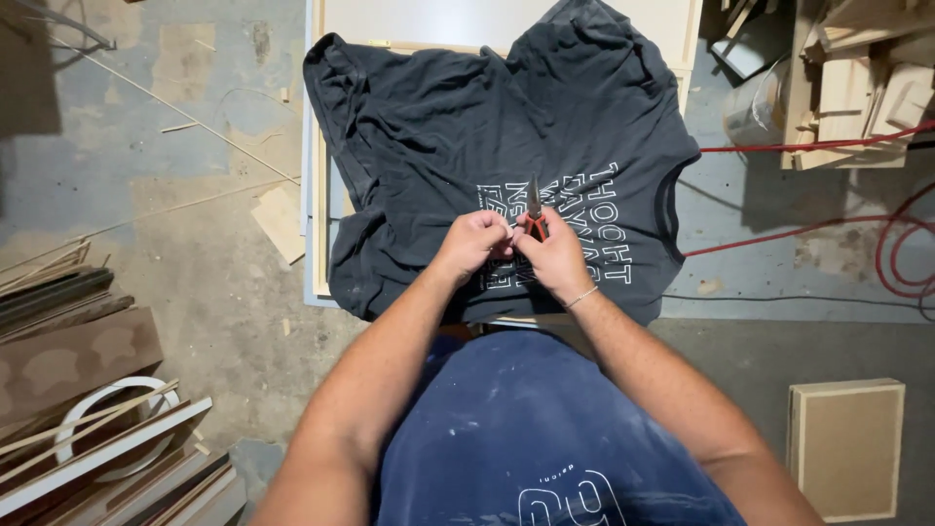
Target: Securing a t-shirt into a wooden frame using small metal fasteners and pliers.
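Both hands meet over the near edge of the bench point(317, 195), above a dark T-shirt point(458, 127) spread across it. The right hand point(557, 258) is closed around small pliers point(535, 216) with orange handles, nose pointing toward the far edge — the left hand point(474, 244) is pinched shut on something too small to tell, right at the tool. The step in hand looks like close fiddling at the pliers' jaws — steady fingers and a firm pinch matter here.

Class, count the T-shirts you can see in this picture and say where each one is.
2. One dark T-shirt lies spread on the board under both hands; one blue T-shirt is worn by the person. None seem hidden.
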